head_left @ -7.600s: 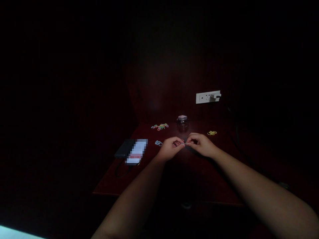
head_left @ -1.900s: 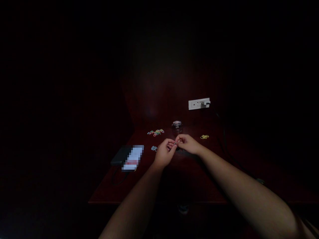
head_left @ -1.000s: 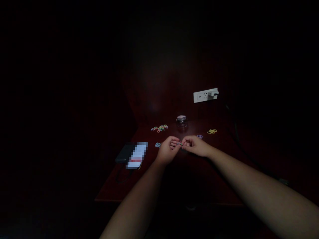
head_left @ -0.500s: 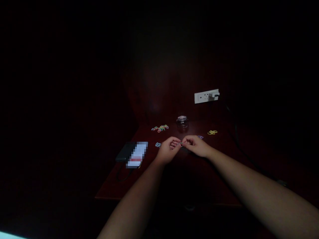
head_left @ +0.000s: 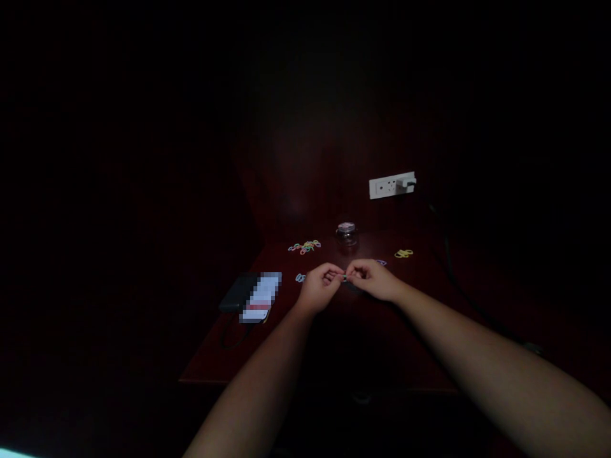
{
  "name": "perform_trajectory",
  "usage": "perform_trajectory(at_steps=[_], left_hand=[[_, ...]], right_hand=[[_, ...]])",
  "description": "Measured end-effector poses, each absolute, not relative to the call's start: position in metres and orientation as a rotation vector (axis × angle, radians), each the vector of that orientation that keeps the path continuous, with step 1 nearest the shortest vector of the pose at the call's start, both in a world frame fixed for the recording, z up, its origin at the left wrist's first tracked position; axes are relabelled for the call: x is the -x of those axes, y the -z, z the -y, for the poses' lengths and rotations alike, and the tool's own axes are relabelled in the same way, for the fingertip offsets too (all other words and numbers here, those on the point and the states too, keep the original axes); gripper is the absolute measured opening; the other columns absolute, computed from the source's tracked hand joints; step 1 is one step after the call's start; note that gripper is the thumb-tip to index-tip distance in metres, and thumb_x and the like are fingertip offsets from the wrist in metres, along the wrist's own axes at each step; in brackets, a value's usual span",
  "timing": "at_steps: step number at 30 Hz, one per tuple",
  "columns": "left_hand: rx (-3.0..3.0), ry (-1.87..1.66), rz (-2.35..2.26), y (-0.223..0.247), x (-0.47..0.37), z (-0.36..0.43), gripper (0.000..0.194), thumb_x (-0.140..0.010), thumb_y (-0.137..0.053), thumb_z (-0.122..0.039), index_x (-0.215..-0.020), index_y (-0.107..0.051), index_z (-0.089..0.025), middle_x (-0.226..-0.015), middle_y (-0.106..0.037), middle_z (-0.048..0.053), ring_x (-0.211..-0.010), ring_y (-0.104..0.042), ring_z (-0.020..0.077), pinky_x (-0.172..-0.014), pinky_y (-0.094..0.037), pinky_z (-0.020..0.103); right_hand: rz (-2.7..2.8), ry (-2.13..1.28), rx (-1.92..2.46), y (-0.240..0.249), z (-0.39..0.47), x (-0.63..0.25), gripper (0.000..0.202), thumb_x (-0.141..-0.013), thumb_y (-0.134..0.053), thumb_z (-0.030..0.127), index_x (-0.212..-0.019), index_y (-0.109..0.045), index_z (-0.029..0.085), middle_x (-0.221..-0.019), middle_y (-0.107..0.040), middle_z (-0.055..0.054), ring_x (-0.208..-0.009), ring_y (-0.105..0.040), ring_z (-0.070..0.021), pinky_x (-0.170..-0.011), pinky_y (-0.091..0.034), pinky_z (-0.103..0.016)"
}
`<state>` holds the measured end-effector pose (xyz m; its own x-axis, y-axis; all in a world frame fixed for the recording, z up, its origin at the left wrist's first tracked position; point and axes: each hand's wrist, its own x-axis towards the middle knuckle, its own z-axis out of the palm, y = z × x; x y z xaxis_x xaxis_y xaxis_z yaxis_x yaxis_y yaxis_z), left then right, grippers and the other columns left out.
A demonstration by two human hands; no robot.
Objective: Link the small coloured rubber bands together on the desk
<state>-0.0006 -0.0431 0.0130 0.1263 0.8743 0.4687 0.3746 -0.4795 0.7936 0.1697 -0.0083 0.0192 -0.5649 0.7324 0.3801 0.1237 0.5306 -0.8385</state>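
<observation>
My left hand (head_left: 321,287) and my right hand (head_left: 373,278) meet above the dark red table, fingertips close together. Pinched between both sets of fingertips is a small green band (head_left: 344,278); its full shape is hidden by the fingers. Light blue bands (head_left: 300,278) lie just left of my left hand. Purple bands (head_left: 380,262) show partly behind my right hand, and yellow bands (head_left: 403,254) lie farther right. A pile of mixed-colour bands (head_left: 305,247) rests at the back left.
Behind my hands stands a clear lidded jar (head_left: 347,235). A blurred-out phone (head_left: 260,298) lies beside a dark flat object (head_left: 237,294) on the left. A white socket panel (head_left: 382,187) with a plug is on the wall; a dark cable (head_left: 449,257) runs down at right.
The view has shifted slightly, moving the scene a little left. Between my fingertips the green band shows more clearly; both hands keep their pinch.
</observation>
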Motion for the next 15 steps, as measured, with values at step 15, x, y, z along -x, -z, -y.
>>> perform_trajectory(at_steps=[15], left_hand=[[-1.927,-1.350,-1.211,-0.0156,0.0009,0.0459,0.016,-0.075,-0.059,-0.024,-0.085,-0.062,-0.012,-0.071,-0.060,0.003,-0.062,-0.052,0.0082,-0.055,-0.041,0.018]], right_hand=[[2.043,-0.975,0.701,-0.0200,0.0102,-0.1695,0.016,-0.072,-0.057,0.029,-0.070,-0.059,0.013,-0.055,-0.048,0.003,-0.050,-0.040,-0.0080,-0.048,-0.030,-0.021]])
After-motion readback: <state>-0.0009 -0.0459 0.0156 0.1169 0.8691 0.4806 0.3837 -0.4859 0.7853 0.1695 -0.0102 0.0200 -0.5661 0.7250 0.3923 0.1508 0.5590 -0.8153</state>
